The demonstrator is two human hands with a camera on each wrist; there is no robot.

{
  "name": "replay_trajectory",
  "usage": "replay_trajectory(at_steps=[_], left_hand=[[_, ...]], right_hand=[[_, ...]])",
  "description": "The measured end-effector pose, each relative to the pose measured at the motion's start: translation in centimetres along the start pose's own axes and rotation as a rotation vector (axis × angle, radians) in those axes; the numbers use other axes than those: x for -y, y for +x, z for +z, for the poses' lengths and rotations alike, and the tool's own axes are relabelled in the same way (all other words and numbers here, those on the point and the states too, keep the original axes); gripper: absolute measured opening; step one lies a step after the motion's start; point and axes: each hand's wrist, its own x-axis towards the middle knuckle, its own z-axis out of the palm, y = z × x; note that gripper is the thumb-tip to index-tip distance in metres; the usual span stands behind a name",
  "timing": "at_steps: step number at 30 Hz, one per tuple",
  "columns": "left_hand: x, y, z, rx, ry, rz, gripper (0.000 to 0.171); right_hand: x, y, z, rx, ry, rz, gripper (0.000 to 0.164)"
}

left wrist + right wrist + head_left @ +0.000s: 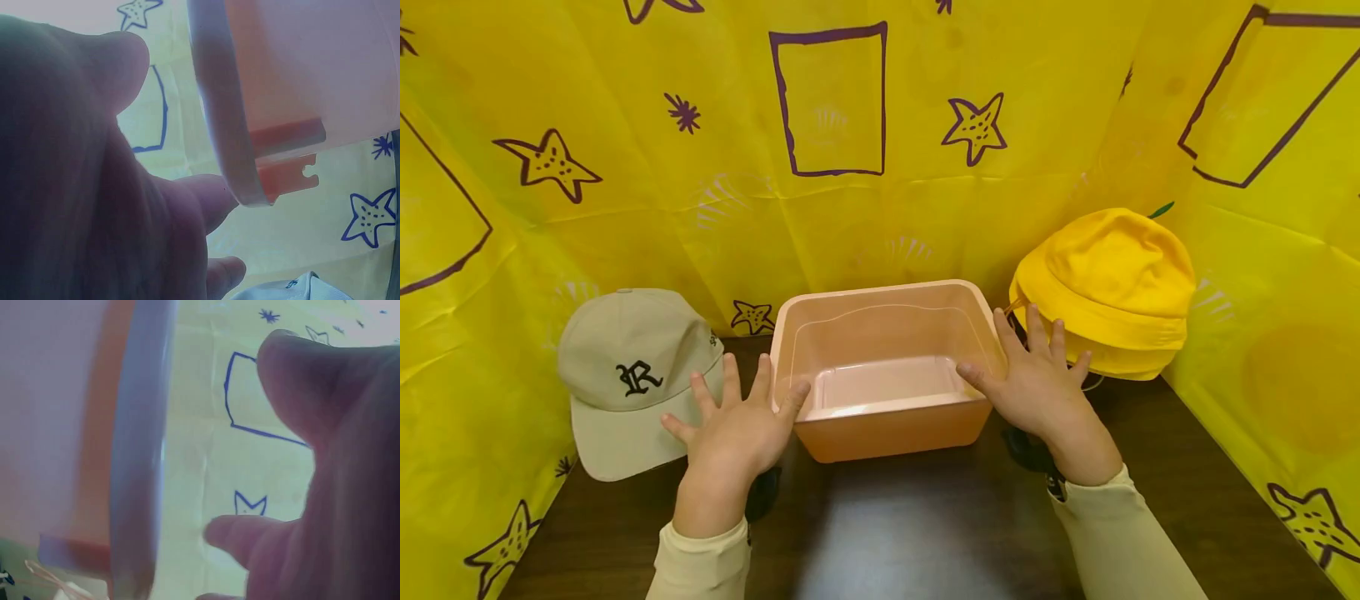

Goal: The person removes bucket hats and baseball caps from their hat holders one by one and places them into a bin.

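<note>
Both wrist views crop the peach bin (219, 94); the head view's lower edge cuts both sleeves (1123, 542)

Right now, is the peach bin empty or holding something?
Looks empty: in the head view, nothing shows inside the peach bin, and the gray cap and yellow hat sit outside; its nearest bottom strip is hidden.

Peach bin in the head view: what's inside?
No object shows inside the peach bin; much of its bare floor is visible, but its near wall hides the front strip.
</note>
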Motion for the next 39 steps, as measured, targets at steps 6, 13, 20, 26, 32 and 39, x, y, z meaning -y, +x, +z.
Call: replay_trajectory(at_steps=[6,13,20,26,32,39], left_hand=[[0.4,0.0,0.0,0.001,-0.009,-0.006,0.102],[1.0,0.1,-0.1,-0.010,-0.022,-0.001,0.100],[2.2,0.0,-0.5,-0.037,-0.020,0.008,0.098],[5.5,-0.9,-2.5,-0.238,-0.030,0.021,0.099],[11.1,-2.8,-5.5,-0.310,-0.118,-0.085,0.108],[18.8,-3.0,-5.0,-0.148,-0.548,-0.095,0.102]], right_hand=[[-0.5,0.6,0.6,-0.005,0.156,-0.073,0.101],[-1.6,1.6,1.7,0.095,0.325,-0.130,0.119],[-2.0,2.1,2.2,0.128,0.346,-0.127,0.125],[-1.9,2.3,2.0,0.157,0.381,-0.098,0.130],[-1.9,2.5,1.8,0.162,0.404,-0.090,0.128],[-2.0,2.4,2.0,0.169,0.408,-0.103,0.130]])
